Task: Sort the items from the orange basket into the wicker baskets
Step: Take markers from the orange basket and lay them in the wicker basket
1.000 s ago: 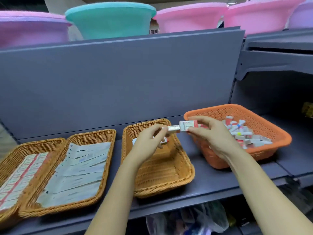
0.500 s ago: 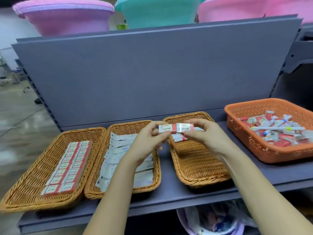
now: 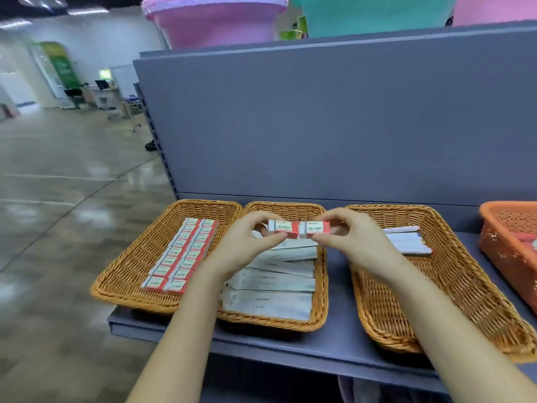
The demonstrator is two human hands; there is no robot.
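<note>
— What do the two small boxes say?

— Each one, the left box (image 3: 283, 229) and the right box (image 3: 314, 228), has a white face with "2B" printed large and a red band at its right end. There is a small logo above the "2B", but it is too blurred to read.

— How do they lie?

— End to end, touching, long axes running left to right in one line, printed faces toward the camera. They are held in the air above the far end of the middle wicker basket (image 3: 321, 289).

— And the hands?

— The left hand (image 3: 247, 245) has its grip closed on the left box, thumb beneath and fingers over the top. The right hand (image 3: 353, 239) pinches the right box the same way.

— The other baskets?

— All sit on the grey shelf (image 3: 334, 344). The left wicker basket (image 3: 128, 266) holds matching boxes in two neat rows running front to back. The middle one holds long white packets stacked flat. The right wicker basket (image 3: 436, 301) has a few slim items at its far end, possibly pens. The orange basket (image 3: 505, 248) is at the right edge, mostly cut off.
</note>
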